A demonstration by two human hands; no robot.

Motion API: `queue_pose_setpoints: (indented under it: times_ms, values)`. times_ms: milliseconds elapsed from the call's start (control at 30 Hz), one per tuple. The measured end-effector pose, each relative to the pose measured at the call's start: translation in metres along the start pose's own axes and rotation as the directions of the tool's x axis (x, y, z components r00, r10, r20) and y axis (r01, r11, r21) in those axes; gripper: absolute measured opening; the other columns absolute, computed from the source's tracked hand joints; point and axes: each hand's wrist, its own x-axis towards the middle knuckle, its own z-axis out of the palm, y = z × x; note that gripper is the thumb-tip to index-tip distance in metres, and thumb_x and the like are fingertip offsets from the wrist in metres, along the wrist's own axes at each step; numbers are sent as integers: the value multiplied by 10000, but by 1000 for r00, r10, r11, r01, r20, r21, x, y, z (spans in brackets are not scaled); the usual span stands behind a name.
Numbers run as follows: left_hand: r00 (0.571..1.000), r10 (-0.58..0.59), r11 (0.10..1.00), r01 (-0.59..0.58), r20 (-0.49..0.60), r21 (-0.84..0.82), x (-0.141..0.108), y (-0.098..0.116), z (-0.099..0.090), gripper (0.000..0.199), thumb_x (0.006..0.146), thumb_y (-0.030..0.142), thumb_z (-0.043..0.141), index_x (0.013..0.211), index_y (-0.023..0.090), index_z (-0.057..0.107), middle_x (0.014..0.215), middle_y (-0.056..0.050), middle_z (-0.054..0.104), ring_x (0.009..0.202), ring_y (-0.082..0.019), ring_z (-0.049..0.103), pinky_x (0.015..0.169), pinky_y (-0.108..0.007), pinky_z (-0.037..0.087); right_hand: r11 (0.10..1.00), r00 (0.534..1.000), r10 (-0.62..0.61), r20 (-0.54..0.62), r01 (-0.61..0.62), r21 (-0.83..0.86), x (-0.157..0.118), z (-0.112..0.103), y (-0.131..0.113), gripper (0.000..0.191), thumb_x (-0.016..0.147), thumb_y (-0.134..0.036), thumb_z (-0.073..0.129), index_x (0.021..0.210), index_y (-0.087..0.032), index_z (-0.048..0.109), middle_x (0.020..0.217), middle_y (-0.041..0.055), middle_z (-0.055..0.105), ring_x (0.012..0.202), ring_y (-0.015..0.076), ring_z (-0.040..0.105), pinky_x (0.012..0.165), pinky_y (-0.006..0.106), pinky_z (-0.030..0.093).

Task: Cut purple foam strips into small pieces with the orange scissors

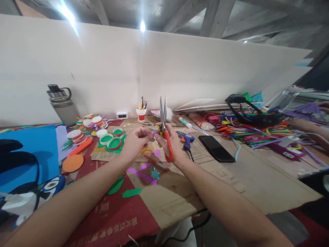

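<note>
Scissors [163, 124], orange-handled and metal-bladed, stood centre-frame in the curled right hand [175, 140]; the left hand [136, 141] pinched a small purple scrap [153, 133]

a white wall [102, 72] spans ten to two o'clock. beams [218, 19] cross the ceiling [125, 12] at one; a lamp [142, 26] glows near twelve.

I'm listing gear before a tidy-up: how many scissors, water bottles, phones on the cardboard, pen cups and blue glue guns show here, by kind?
Orange-handled scissors, in the right hand: 1
Water bottle: 1
Black phone: 1
Red-and-white pen cup: 1
Blue glue gun: 1
Total: 5
</note>
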Motion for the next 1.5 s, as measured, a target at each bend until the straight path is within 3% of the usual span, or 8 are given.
queue_pose_setpoints:
  times_ms: [100, 300, 467, 633, 867, 1067, 1300, 1500]
  values:
    - [1000, 22, 1000, -22, -2, -5, 0, -1, 1, 280, 637, 265, 808, 839, 150, 651, 759, -31, 677, 688, -132, 632, 549, -223, 409, 1000, 1000, 8, 3, -8, -21, 0, 0, 1, 337, 747, -257, 657, 1058, -226, 529, 765, -15, 566, 635, 128, 543, 541, 244, 438]
    - [998, -6, 976, -9, -69, -219, 1, 1, 5, 264, 606, 219, 819, 796, 137, 655, 718, -12, 652, 635, -90, 570, 583, -216, 401, 999, 999, 36, 30, -37, 10, -1, 2, 4, 286, 779, -301, 655, 1014, -236, 504, 670, -42, 518, 546, 120, 491, 512, 252, 424]
    - [999, -36, 959, 24, -34, -284, 3, -4, 2, 222, 649, 240, 809, 799, 133, 685, 738, -20, 648, 639, -84, 554, 589, -215, 402, 998, 996, 55, 77, -58, 38, -6, 6, 0, 198, 789, -299, 645, 916, -244, 503, 653, -39, 513, 521, 125, 490, 500, 264, 435]
    - [1000, -28, 954, 27, 3, -299, 5, -6, -1, 209, 691, 292, 793, 765, 137, 674, 689, -17, 626, 609, -83, 540, 582, -217, 409, 987, 988, 95, 125, -110, 118, -6, 8, 3, 243, 780, -340, 659, 932, -247, 493, 675, -32, 527, 518, 128, 508, 473, 267, 445]
    - [995, -98, 973, 97, 3, -210, 7, -4, -3, 330, 611, 261, 842, 866, 141, 670, 679, -1, 641, 568, -77, 544, 549, -204, 399, 995, 998, 68, 6, -68, 71, 3, 1, 10, 287, 772, -369, 677, 893, -231, 456, 627, -69, 492, 497, 107, 498, 490, 250, 445]
    - [974, -123, 991, 130, 192, -22, 4, -11, -7, 276, 656, 326, 818, 823, 145, 693, 803, -52, 701, 665, -120, 622, 619, -234, 466, 988, 997, 74, -3, -73, 133, 9, -3, 16, 306, 791, -435, 664, 917, -235, 470, 628, -62, 516, 513, 112, 517, 502, 246, 449]
    - [980, -183, 979, 189, 84, -80, 7, -13, -11, 344, 635, 322, 839, 836, 150, 620, 705, -54, 696, 570, -115, 632, 442, -162, 342, 968, 993, 119, -10, -114, 221, 12, -4, 18, 310, 798, -458, 651, 841, -226, 452, 660, -46, 539, 500, 105, 506, 466, 240, 424]
    - [981, -191, 970, 193, 28, -146, 8, -11, -10, 352, 610, 261, 860, 866, 138, 653, 771, -60, 709, 638, -123, 666, 508, -173, 457, 974, 992, 125, -5, -122, 192, 17, -6, 26, 314, 748, -391, 692, 878, -232, 455, 645, -72, 511, 474, 92, 491, 457, 225, 407]
